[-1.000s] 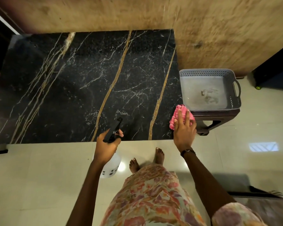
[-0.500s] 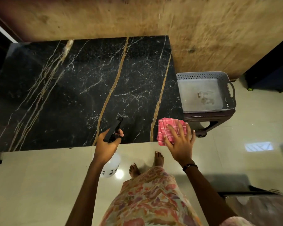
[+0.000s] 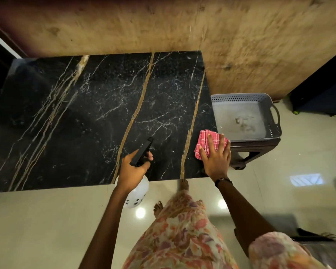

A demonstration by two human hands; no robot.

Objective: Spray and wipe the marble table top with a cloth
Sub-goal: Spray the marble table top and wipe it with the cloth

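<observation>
The black marble table top (image 3: 89, 117) with gold and white veins fills the middle of the view. My left hand (image 3: 131, 170) grips a spray bottle (image 3: 137, 195) by its black trigger head, at the table's near edge; the white body hangs below the hand. My right hand (image 3: 215, 154) presses a pink cloth (image 3: 203, 140) flat on the marble near the table's right near corner, fingers spread straight over it.
A grey plastic basket (image 3: 246, 98) sits on a dark stool (image 3: 256, 150) just right of the table. A wooden wall (image 3: 182, 24) backs the table. Glossy tiled floor (image 3: 47, 226) lies in front, with my feet and floral dress below.
My right hand has slid the pink cloth left and back along the table's near right corner, and it now lies a little farther onto the marble. The left hand keeps its grip on the sprayer.
</observation>
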